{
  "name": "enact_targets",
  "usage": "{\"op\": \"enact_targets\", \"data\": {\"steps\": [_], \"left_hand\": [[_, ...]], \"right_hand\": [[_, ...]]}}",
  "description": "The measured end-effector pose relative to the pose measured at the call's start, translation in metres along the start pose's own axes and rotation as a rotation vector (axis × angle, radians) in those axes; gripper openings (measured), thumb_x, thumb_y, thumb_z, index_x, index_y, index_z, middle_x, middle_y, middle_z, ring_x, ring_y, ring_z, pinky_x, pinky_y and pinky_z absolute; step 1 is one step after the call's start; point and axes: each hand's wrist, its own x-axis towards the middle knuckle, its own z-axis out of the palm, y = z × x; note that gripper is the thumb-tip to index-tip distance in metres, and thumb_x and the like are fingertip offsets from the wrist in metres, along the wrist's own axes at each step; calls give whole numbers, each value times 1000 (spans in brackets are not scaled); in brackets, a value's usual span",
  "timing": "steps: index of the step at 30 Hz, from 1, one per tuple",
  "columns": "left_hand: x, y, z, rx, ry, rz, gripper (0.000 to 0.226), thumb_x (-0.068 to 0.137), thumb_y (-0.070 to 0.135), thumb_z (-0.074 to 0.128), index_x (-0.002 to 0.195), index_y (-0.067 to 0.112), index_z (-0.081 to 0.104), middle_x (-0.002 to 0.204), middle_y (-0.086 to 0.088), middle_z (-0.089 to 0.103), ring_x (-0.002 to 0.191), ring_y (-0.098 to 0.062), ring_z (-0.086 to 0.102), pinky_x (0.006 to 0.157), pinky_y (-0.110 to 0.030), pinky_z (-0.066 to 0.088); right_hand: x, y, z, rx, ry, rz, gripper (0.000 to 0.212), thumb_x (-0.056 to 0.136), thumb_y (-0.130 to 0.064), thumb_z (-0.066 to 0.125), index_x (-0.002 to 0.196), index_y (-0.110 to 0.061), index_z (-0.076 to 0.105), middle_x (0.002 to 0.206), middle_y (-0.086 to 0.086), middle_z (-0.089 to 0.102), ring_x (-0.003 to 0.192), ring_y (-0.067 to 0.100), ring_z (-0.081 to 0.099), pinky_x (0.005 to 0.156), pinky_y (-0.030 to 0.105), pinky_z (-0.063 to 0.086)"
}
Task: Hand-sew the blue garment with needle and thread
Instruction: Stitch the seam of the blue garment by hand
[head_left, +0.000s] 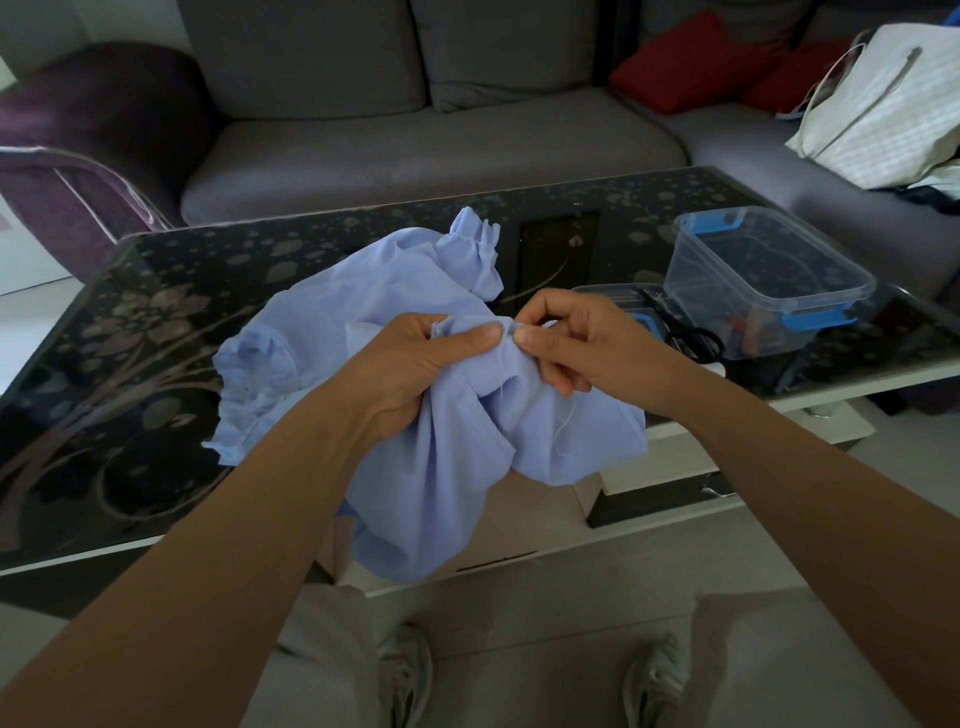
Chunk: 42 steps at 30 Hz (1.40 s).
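While the left hand (415, 358) bunches a fold of the blue garment (426, 457) and clamps it between thumb and fingers, the right hand (566, 343) pinches shut just beside that thumb, at the fold's edge. A short glint between the right thumb and forefinger is probably the needle (511, 328); too small to confirm. A fine white thread (563, 423) trails down from the right hand over the cloth.

Judgement: the left grip keeps the seam taut and raised so the point can enter cleanly; the right pinch sits close to steer a short stitch. Stitching looks under way, extent unknown.

Garment position: half on the near edge of the glass coffee table (130, 322), the rest hanging off toward the person's lap, gathered cuff (475, 239) lying further onto the table.

Surface: dark glass top with a pale floral print. Right of the garment stand a clear plastic box (769, 280) with blue clips, and black-handled scissors (696, 338) between box and right hand.

Room: grey sofa (415, 130) beyond the table, red cushions (691, 62) and a pale tote bag (883, 104) on it. Dim light.
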Motion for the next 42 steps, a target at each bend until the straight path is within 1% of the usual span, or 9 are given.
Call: {"op": "enact_targets", "data": {"steps": [3, 10, 15, 20, 27, 31, 36, 39, 42], "left_hand": [[2, 1, -2, 7, 44, -3, 25, 91, 22, 62, 109, 5, 68, 111, -17, 71, 101, -27, 68, 87, -35, 58], [3, -3, 3, 46, 55, -25, 28, 90, 22, 65, 111, 4, 67, 114, -20, 69, 106, -33, 66, 96, -44, 54], [3, -6, 4, 85, 57, -13, 36, 89, 22, 65, 117, -1, 63, 116, -25, 66, 106, -37, 65, 96, -46, 53], [7, -7, 4, 96, 163, -17, 43, 83, 34, 74, 115, 6, 67, 110, -15, 70, 104, -33, 66, 97, -50, 52], [4, -5, 12, 153, 191, -34, 70, 62, 50, 75, 120, 15, 61, 114, -12, 67, 105, -31, 65, 96, -51, 52], [8, -9, 9, 176, 179, -24, 47, 80, 37, 75, 116, 9, 64, 110, -15, 70, 103, -32, 66, 95, -51, 53], [11, -12, 8, 261, 175, -15, 45, 87, 41, 69, 119, 9, 62, 114, -14, 68, 105, -31, 65, 98, -49, 51], [11, -12, 8, 253, 233, -27, 36, 91, 30, 65, 109, -2, 64, 106, -22, 68, 100, -36, 66, 93, -47, 54], [13, -14, 4, 223, 267, -24, 22, 93, 15, 61, 83, -4, 62, 87, -24, 64, 82, -34, 63, 77, -41, 51]], "right_hand": [[1, 4, -3, 49, -2, 10, 17, 100, -2, 42, 112, -5, 54, 63, 5, 60, 52, 16, 46, 50, 21, 40], [2, 2, 1, 61, -51, -39, 19, 101, -4, 44, 120, -4, 45, 66, 1, 62, 51, 11, 46, 51, 21, 41], [3, 4, 1, 66, -48, -37, 17, 100, -5, 46, 117, -5, 45, 67, 2, 64, 53, 10, 49, 53, 19, 42], [7, 10, 2, -187, 198, -158, 16, 93, -24, 58, 106, -16, 58, 98, -7, 63, 90, 9, 61, 80, 21, 49], [10, 8, 8, -304, 284, -283, 15, 87, -23, 66, 95, -10, 68, 90, -3, 64, 82, 8, 60, 76, 18, 50], [11, 10, 10, -327, 284, -295, 21, 89, -27, 62, 94, -8, 68, 92, 0, 62, 86, 10, 59, 79, 19, 49], [12, 9, 17, -415, 247, -440, 19, 93, -23, 58, 89, -7, 67, 96, 4, 61, 96, 13, 55, 89, 24, 43], [8, 2, 20, -315, 171, -440, 16, 94, -16, 59, 91, -3, 66, 92, 3, 66, 92, 10, 60, 88, 23, 46], [1, -10, 22, -47, -13, -312, 8, 94, -7, 58, 94, 1, 62, 88, 7, 68, 87, 15, 67, 87, 27, 51]]}}
